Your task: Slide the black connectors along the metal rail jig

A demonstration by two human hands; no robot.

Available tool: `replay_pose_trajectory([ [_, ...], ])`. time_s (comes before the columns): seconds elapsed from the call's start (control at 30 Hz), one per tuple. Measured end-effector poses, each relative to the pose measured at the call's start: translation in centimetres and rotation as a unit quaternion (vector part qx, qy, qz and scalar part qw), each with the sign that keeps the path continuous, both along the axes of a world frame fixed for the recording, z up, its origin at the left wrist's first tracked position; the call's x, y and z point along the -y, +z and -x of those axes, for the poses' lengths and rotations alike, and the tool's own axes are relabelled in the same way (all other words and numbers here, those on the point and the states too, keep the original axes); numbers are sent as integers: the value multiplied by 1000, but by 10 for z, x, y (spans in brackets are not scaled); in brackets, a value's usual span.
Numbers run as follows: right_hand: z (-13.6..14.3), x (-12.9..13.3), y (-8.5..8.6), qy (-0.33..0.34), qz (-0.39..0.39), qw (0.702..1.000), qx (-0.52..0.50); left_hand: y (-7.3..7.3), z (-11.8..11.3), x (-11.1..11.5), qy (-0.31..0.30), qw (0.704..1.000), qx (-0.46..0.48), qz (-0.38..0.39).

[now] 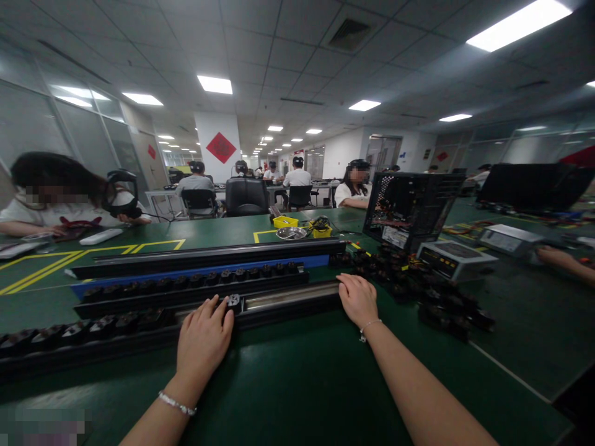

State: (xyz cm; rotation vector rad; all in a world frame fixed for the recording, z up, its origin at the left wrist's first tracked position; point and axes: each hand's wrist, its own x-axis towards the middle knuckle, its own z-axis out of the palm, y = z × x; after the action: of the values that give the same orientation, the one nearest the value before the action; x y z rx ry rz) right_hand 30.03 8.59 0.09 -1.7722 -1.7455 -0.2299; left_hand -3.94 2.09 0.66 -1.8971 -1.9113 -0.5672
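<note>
A long black track rail (292, 298) with a silvery inner channel lies across the table before me. My left hand (204, 334) rests over its middle, fingers stretched out and thumb apart. Beside the left fingertips sits a black socket-like module (235, 302) with a round pale face, set in the channel. Further left, a row of similar modules (74, 332) fills the rail. My right hand (360, 299) is at the rail's right end, its fingers bent over the edge; the thumb is hidden.
Behind lie another module-filled rail (186, 285), a blue strip (318, 261) and a black rail (209, 249). Loose black modules (441, 300) are heaped right, near power supplies (458, 260) and an open computer case (409, 207). Yellow trays (285, 222) stand behind. A co-worker's hand (558, 255) reaches in right.
</note>
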Motion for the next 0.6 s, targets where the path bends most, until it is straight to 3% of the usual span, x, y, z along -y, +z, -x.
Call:
replay_pose_trajectory([
  [0.27, 0, 1, 1, 1, -1, 1000, -1, -7, 2, -5, -40, 999, 22, -9],
  [0.6, 0, 0, 1, -3, -8, 1000, 8, -5, 1, -4, -37, 999, 12, 1],
])
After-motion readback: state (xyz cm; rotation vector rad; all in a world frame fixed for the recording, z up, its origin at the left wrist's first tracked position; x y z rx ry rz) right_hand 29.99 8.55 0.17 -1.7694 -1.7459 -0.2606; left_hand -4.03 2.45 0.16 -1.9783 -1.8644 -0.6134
